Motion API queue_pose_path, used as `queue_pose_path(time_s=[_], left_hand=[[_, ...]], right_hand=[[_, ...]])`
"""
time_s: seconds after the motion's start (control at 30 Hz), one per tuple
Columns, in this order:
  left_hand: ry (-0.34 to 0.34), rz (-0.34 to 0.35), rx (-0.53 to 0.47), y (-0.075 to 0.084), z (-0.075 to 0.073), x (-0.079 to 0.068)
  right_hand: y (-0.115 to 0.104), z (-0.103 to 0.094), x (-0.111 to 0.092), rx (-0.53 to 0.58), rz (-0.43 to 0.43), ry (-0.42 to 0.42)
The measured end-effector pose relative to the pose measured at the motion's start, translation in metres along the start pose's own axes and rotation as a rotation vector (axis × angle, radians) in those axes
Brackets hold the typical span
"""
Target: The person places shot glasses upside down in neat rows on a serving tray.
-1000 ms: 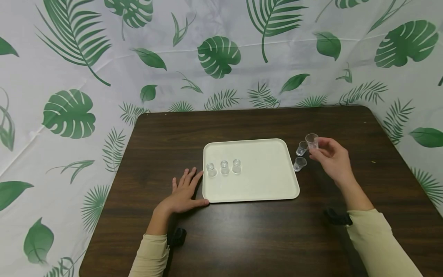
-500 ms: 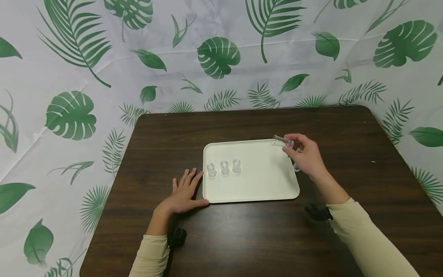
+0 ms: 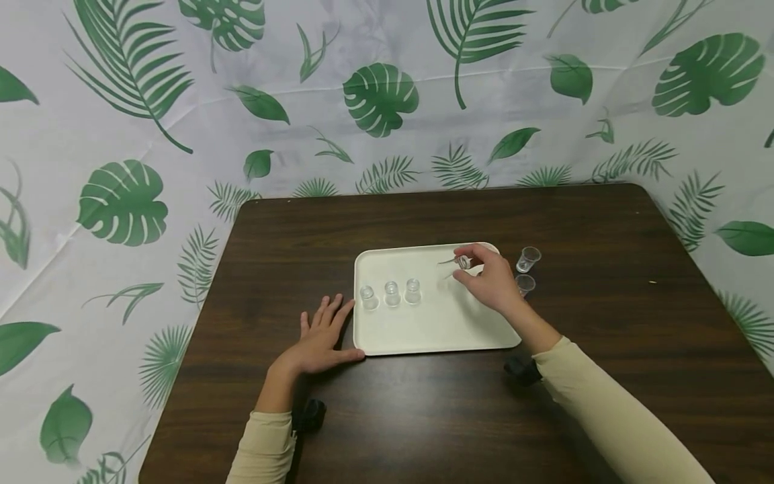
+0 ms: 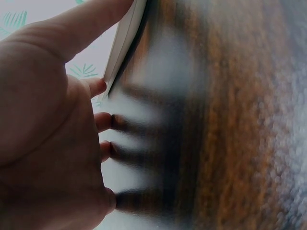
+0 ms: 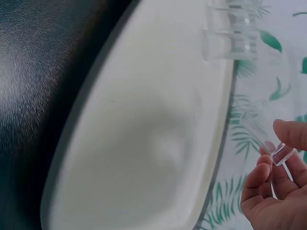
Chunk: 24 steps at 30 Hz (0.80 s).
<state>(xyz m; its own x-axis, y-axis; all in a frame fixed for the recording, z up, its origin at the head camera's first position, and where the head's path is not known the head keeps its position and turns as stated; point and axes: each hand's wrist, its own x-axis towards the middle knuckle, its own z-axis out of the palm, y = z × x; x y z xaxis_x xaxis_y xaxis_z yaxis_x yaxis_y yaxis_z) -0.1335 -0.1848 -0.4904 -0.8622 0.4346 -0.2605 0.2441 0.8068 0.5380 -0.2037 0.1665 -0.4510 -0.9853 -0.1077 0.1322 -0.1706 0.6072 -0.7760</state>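
Shot glass (image 3: 463, 263) pinched near its base between thumb and fingers, our right hand (image 3: 490, 277) hangs over the upper right part of a cream tray (image 3: 447, 323), just right of center in the head frame. That grip is grasping the one clear glass, tipped sideways with its mouth toward the left; at the lower right of the right-wrist frame, we see it held in the air, apart from the tray's surface.

Three matching glasses stand mouth down in a row on the tray, left of center: a left glass (image 3: 369, 298), a middle glass (image 3: 392, 294) and a right glass (image 3: 413, 291). Just beyond the tray's right edge, two more stand mouth up on the dark wood-grain desk (image 3: 423, 417), an upper glass (image 3: 529, 259) and a lower glass (image 3: 525, 284), the latter partly hidden by our right hand.

At left, our left hand (image 3: 320, 343) rests on the desk, its grip released and fingers spread, the thumb touching the tray's lower left corner. We wear pale sleeves (image 3: 263, 444) and black wrist devices (image 3: 312, 415). Leaf-print cloth (image 3: 314, 128) fills the top of the frame.
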Motion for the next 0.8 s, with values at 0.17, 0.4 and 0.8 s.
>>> queue_pose_path(time_s=[0.17, 0.4, 0.8], left_hand=[[-0.004, 0.000, -0.010, 0.001, -0.001, -0.001], [-0.004, -0.002, -0.013, 0.001, -0.001, -0.002], [0.015, 0.010, -0.007, 0.001, 0.000, -0.001]], right_hand=[[0.000, 0.014, 0.000, -0.012, -0.017, -0.010], [-0.003, 0.027, -0.004, -0.086, -0.097, -0.065], [-0.001, 0.038, -0.008, -0.121, -0.119, -0.109]])
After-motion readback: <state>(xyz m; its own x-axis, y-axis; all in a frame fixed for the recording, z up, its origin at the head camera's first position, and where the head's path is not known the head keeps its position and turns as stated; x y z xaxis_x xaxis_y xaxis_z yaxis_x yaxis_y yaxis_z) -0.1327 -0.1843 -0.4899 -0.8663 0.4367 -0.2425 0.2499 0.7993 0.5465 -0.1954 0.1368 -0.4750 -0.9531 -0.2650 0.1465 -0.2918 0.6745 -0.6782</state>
